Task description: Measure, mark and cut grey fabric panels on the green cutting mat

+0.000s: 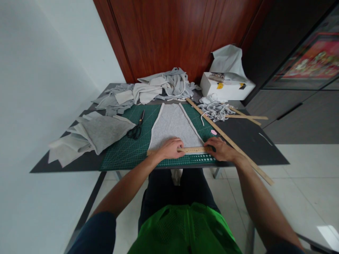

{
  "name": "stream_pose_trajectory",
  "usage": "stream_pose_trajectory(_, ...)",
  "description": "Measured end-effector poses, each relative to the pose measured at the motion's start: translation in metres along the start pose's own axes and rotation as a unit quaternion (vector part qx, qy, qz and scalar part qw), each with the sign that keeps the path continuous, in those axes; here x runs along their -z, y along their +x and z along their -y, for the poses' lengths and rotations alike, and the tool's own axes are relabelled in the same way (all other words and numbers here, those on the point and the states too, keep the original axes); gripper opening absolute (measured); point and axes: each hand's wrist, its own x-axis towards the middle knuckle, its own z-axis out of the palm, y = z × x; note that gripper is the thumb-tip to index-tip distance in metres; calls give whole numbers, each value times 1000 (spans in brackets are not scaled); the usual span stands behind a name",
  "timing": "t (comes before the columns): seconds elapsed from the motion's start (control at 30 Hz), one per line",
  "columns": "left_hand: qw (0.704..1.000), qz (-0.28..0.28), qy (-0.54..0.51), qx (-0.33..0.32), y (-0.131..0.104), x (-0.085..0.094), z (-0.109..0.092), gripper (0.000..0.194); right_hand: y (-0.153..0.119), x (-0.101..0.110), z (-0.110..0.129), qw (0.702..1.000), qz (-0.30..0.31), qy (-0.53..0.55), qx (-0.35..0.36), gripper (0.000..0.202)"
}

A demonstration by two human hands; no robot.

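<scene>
Soft, even light; floor glare lower right; edges stretched

Left hand (pixel 172 148), right hand (pixel 220 149) — both holding a ruler (pixel 196 150).

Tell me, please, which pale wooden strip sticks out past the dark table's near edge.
The longest strip, slanting past the right hand; the ruler under the left hand and the crossed pair stop short of that edge.

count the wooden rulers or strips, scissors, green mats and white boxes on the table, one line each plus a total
wooden rulers or strips: 4
scissors: 1 pair
green mat: 1
white box: 1
total: 7
</scene>
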Motion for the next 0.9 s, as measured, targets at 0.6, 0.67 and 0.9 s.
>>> stream_pose_trajectory(0.6, 999, 10, -1, 49, 4, 2, -3, 9, -2, 5, -10, 1000, 7, 20, -3, 31)
stream_pose_trajectory(0.67, 999, 6, -2, 47, 4, 1, -3, 10, -2, 5, -10, 1000, 7, 16, -4, 31)
stream_pose_trajectory(0.9, 999, -5, -13, 41, 2, -1, -2, 13, -4, 7, -10, 1000, 7, -4, -10, 31)
